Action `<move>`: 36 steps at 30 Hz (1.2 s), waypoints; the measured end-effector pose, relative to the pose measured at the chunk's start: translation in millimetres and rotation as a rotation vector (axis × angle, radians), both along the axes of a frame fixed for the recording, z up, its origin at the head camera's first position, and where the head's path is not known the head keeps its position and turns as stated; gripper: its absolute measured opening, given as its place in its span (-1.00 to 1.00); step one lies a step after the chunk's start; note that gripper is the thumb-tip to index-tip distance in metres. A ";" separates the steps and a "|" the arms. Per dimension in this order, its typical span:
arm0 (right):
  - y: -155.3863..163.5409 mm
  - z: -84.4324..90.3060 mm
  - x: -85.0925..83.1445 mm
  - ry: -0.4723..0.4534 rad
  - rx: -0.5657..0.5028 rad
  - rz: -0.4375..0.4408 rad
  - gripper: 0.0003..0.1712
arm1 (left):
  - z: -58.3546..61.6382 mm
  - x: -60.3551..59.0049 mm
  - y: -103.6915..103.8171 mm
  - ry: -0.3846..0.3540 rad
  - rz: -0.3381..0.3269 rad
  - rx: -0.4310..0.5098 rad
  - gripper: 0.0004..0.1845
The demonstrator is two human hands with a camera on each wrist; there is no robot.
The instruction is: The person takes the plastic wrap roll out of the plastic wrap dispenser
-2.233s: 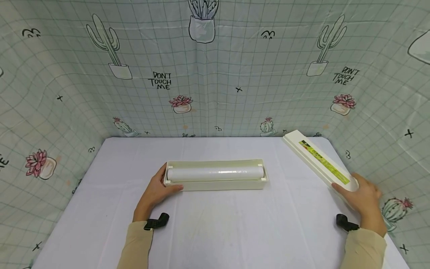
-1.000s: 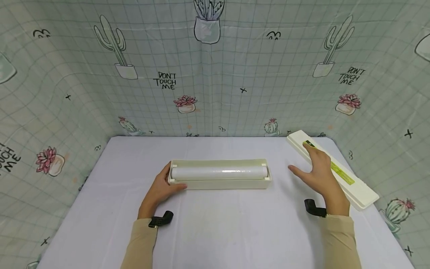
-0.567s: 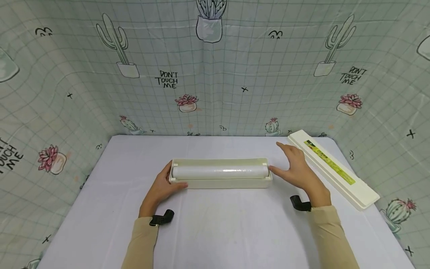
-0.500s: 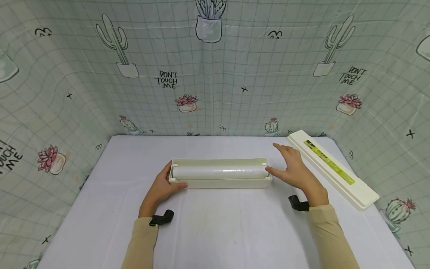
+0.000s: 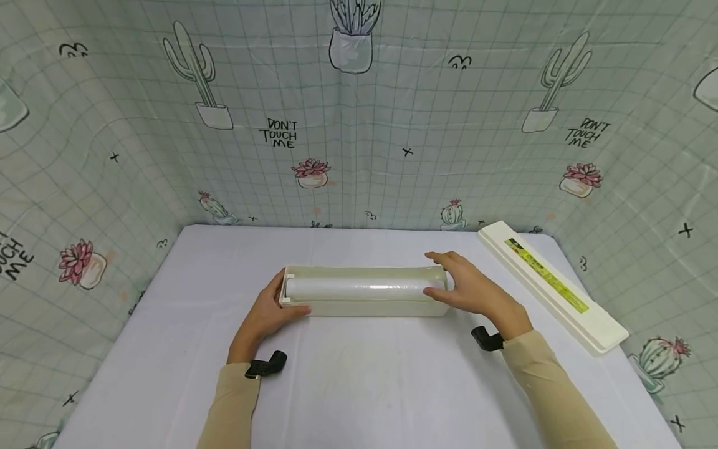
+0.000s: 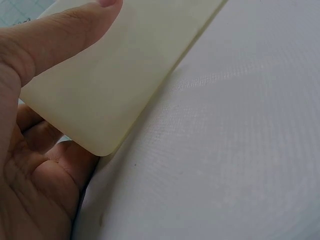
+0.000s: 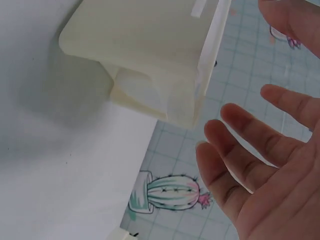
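Cream-white and probably plastic, the long box lies in the middle of the desk with its uncovered side up, stretched along a 9-to-3 o'clock line. Inside it sits a shiny white roll, perhaps of film, running most of the length; the walls and corner pieces seem meant to keep it from shifting.

At 9 o'clock from the box, the left grip holds that end, thumb along the front face and fingers behind and beneath the end wall, probably to steady it. Seen from this grip, the box extends toward 3 o'clock.

At 3 o'clock, the right grip is wide, thumb and fingers spread and holding nothing. In the head view it overlaps the box's right end, so the box lies toward 9 o'clock from it. The right wrist view shows the box end toward 11 o'clock, the visible fingertips apart from it.

Beyond that grip, also toward 3 o'clock, a pale lid with a yellow-green label rests slantwise, pointing from 10 to 4 o'clock. It seems placed there to leave the box accessible. At 12 o'clock hangs a cactus-printed cloth.
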State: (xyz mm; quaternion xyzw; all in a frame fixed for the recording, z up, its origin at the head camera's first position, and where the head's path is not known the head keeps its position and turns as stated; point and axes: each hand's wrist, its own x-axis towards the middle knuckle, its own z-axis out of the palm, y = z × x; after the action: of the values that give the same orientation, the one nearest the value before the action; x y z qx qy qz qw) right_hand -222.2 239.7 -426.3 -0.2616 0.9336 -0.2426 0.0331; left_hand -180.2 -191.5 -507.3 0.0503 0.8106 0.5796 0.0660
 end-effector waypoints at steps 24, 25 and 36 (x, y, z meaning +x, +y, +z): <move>-25.5 -8.5 -6.6 0.047 0.099 0.111 -0.47 | -5.0 -3.1 3.9 -0.011 -0.002 0.015 0.21; -25.1 -8.2 -6.5 0.046 0.103 0.101 -0.48 | -5.3 -3.6 4.9 -0.014 -0.006 0.021 0.22; -35.1 -12.2 -6.2 0.036 0.095 0.133 -0.52 | -6.5 3.3 -1.5 0.006 0.005 0.026 0.18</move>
State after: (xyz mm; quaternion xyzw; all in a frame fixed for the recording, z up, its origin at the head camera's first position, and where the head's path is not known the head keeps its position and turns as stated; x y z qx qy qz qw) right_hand -228.3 204.6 -438.4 -0.3256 0.9250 -0.1907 0.0449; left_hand -176.9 -193.0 -513.7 0.0507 0.8035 0.5900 0.0614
